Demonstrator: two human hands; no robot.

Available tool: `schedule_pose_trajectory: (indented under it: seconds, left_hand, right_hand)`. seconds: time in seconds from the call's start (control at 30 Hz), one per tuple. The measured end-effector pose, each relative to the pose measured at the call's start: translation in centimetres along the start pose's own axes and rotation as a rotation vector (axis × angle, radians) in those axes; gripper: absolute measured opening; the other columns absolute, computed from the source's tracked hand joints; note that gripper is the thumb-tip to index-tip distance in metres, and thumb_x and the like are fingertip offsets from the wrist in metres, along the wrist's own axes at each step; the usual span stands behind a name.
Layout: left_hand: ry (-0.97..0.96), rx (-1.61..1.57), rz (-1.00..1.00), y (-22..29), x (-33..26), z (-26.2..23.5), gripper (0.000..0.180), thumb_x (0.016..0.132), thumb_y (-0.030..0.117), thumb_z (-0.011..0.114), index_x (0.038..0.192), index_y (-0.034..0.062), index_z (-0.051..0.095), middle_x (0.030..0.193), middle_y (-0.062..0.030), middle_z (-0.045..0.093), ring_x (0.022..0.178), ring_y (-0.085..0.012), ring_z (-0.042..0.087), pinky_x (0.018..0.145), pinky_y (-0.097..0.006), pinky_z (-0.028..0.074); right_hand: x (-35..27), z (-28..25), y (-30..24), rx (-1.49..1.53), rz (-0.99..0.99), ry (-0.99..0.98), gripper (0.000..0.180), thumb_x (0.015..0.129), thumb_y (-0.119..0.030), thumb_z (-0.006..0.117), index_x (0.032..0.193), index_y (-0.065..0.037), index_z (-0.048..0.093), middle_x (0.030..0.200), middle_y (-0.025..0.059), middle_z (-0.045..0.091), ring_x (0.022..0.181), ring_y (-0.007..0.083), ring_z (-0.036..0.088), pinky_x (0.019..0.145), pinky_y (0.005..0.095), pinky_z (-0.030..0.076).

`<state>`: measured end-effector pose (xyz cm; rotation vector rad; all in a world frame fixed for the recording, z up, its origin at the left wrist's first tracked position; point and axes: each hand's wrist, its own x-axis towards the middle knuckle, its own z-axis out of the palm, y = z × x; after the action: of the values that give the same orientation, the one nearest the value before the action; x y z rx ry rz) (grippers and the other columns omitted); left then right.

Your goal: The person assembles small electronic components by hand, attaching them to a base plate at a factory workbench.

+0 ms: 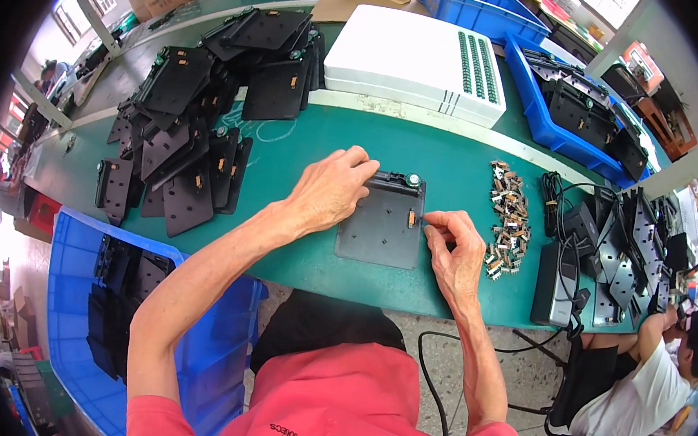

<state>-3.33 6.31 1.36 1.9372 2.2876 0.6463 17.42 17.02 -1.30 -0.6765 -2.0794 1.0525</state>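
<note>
A black flat plate (378, 238) lies on the green table in front of me, with several small holes in it. Along its far edge runs a black bar, with a green round part (413, 180) at the right corner. A small orange-brown switch-like part (411, 218) sits near the plate's right edge. My left hand (328, 188) grips the plate's far left corner, fingers bent over the bar. At the right edge, beside the small part, my right hand (456, 255) has thumb and forefinger bent together in a pinch; anything between them is hidden.
Loose small switch-like parts (509, 222) lie in a heap to the right. Black plates (174, 143) are piled at left. A white foam block (402, 58) stands behind; blue bins (530, 109) flank it. A black power box (555, 287) with cables and a seated person (639, 388) are at right.
</note>
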Motion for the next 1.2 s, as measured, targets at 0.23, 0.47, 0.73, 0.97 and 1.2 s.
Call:
schedule_pose_trajectory:
  seconds: [0.23, 0.47, 0.73, 0.97, 1.2]
  left_hand:
    - [-0.039, 0.039, 0.068, -0.6, 1.4, 0.0, 0.033, 0.083, 0.005, 0.067, 0.114, 0.0017, 0.058, 0.101, -0.0104, 0.055, 0.093, -0.0304, 0.06, 0.075, -0.042, 0.05]
    - [0.116, 0.083, 0.091, -1.7, -1.2, -3.2, 0.025, 0.082, 0.005, 0.068, 0.105, 0.0005, 0.058, 0.098, -0.013, 0.054, 0.089, -0.0339, 0.059, 0.073, -0.042, 0.049]
    - [0.478, 0.262, -0.145, -4.6, -13.7, -17.7, 0.02, 0.086, 0.01, 0.062, 0.102, -0.0025, 0.064, 0.093, -0.0154, 0.061, 0.088, -0.0328, 0.061, 0.078, -0.04, 0.049]
    - [0.544, 0.419, -0.864, -6.0, -35.7, -20.6, 0.022, 0.086, 0.009, 0.06, 0.104, -0.0018, 0.064, 0.09, -0.0168, 0.059, 0.086, -0.0326, 0.059, 0.078, -0.038, 0.046]
    - [0.443, 0.448, -1.163, -8.9, -46.3, -13.6, 0.023, 0.084, 0.008, 0.06, 0.104, -0.0017, 0.066, 0.092, -0.019, 0.06, 0.093, -0.0372, 0.058, 0.083, -0.044, 0.045]
  right_hand:
    - [0.1, -0.4, 0.2, -0.011, -0.025, 0.011, 0.015, 0.078, 0.008, 0.064, 0.092, 0.001, 0.066, 0.081, 0.0093, 0.06, 0.065, 0.0168, 0.061, 0.06, 0.029, 0.049]
    - [0.4, 0.0, 0.3, 0.032, -0.046, 0.038, 0.013, 0.079, 0.006, 0.064, 0.09, 0.0, 0.067, 0.08, 0.0094, 0.061, 0.064, 0.0164, 0.059, 0.06, 0.0282, 0.047]
    - [-0.2, -1.1, 1.0, -0.035, 0.003, -0.024, 0.012, 0.085, 0.005, 0.062, 0.096, 0.001, 0.066, 0.087, 0.004, 0.059, 0.074, 0.0114, 0.055, 0.067, 0.0241, 0.045]
    - [-0.6, -0.5, 1.4, -0.005, 0.038, -0.07, 0.011, 0.09, 0.003, 0.06, 0.1, 0.002, 0.064, 0.087, 0.0007, 0.056, 0.073, 0.0075, 0.051, 0.064, 0.0218, 0.041]
    - [-0.5, -0.5, 1.1, -0.073, 0.043, -0.054, 0.011, 0.09, 0.001, 0.061, 0.1, 0.001, 0.065, 0.088, -0.0007, 0.056, 0.072, 0.0065, 0.049, 0.063, 0.0217, 0.04]
